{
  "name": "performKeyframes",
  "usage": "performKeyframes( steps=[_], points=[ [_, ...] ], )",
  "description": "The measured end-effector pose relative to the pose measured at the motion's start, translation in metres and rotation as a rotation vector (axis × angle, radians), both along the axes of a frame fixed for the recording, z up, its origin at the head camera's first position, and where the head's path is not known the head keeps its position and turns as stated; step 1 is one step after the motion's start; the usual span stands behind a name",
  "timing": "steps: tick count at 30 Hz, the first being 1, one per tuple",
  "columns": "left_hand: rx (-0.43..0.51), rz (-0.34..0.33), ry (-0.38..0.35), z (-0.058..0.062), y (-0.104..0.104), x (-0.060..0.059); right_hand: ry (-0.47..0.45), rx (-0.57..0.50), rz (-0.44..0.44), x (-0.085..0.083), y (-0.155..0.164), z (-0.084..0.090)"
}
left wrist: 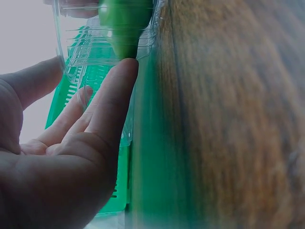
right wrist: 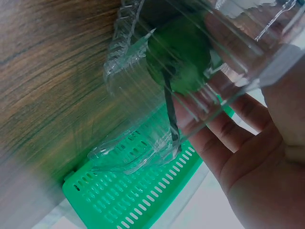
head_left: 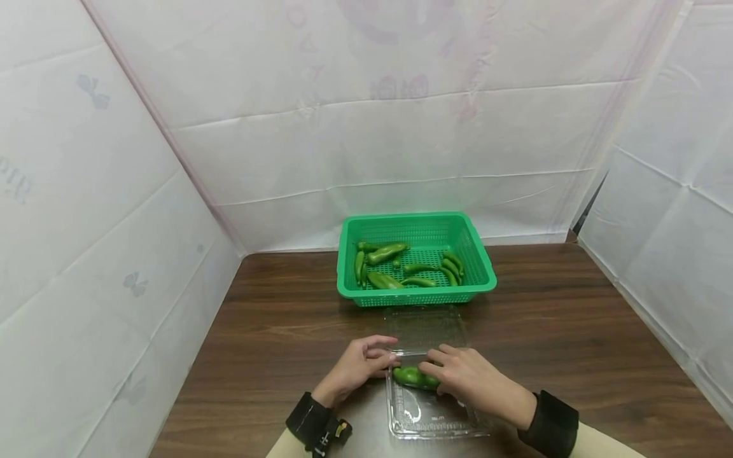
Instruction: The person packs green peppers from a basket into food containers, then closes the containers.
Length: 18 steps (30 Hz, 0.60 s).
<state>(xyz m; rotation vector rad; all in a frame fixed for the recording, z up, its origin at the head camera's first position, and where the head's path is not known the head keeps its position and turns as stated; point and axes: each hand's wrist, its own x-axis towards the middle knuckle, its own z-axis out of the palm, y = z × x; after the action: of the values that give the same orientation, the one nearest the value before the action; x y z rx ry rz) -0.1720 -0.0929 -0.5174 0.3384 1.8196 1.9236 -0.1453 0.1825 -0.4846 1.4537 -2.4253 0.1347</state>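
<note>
Clear tray (head_left: 438,420) nearest | right hand (head_left: 466,375) grip holding pepper (head_left: 415,377) | left hand (head_left: 361,364) grip relaxed, touching tray rim

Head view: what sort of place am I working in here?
Probably a staged recording booth, not a kitchen: white sheets wall in a wooden table holding only a green basket of peppers and a clear clamshell.

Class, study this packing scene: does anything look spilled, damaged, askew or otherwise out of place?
Nothing stands out. The green basket sits squarely on the table with its peppers inside; both hands settle one pepper in the open clear container. No spills or damage show.
</note>
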Motion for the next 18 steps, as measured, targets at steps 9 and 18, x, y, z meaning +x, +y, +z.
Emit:
performKeyframes(
  steps=[9, 18],
  points=[
    [-0.006, 0.003, 0.013, 0.0006, 0.0005, 0.0000, -0.008, 0.019, -0.004, -0.0004, 0.0020, 0.0021],
    [0.020, 0.010, 0.003, 0.0026, -0.0002, 0.0024, -0.023, 0.026, -0.012, 0.0018, 0.0019, 0.0058]
  ],
)
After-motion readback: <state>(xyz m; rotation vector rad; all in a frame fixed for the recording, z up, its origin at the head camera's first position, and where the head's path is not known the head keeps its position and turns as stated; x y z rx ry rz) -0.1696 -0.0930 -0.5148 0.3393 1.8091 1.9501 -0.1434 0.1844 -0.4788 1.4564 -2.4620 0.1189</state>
